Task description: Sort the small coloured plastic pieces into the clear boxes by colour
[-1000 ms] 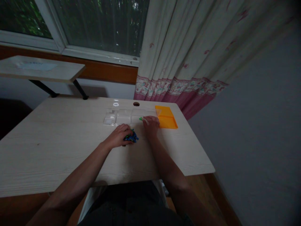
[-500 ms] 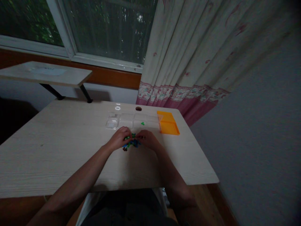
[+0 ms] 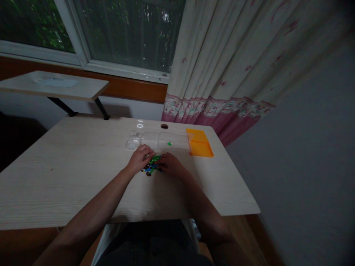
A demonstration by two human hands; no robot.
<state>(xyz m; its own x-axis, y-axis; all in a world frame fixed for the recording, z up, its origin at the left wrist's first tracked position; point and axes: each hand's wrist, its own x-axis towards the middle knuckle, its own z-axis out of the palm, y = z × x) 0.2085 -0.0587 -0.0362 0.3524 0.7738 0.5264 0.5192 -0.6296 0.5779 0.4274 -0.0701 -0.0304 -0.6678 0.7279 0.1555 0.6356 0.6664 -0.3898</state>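
Pile of small pieces: green, blue and brown bits with specks of white and yellow, heaped on the pale wooden surface between the two hands; clock hours below are read from this pile, 12 pointing away from the person.
Left hand: at 10 o'clock, its fingers bent and reaching the pile's edge; whether they pinch a piece, I cannot tell.
Right hand: at 3 o'clock, palm down, its fingers curled in against the pile; they cover what lies under them, so I cannot tell whether they grasp anything.
Clear tray: from 11 round to 2 o'clock, just beyond the hands, see-through and divided into compartments.
Green piece: at 1 o'clock, in the tray's third compartment counted from its left end, clear of both hands.
Orange case: at 2 o'clock, lying spread in two halves at the tray's right end; whether they touch or overlap is hard to tell.
Round hole: between 12 and 1, near the far edge of the surface.
Raised shelf: between 10 and 11, on black legs, with a pale flat item on top.
Window: at 11 o'clock, greenery behind the glass.
Curtain: at 1 o'clock, cream with a pink lower band.
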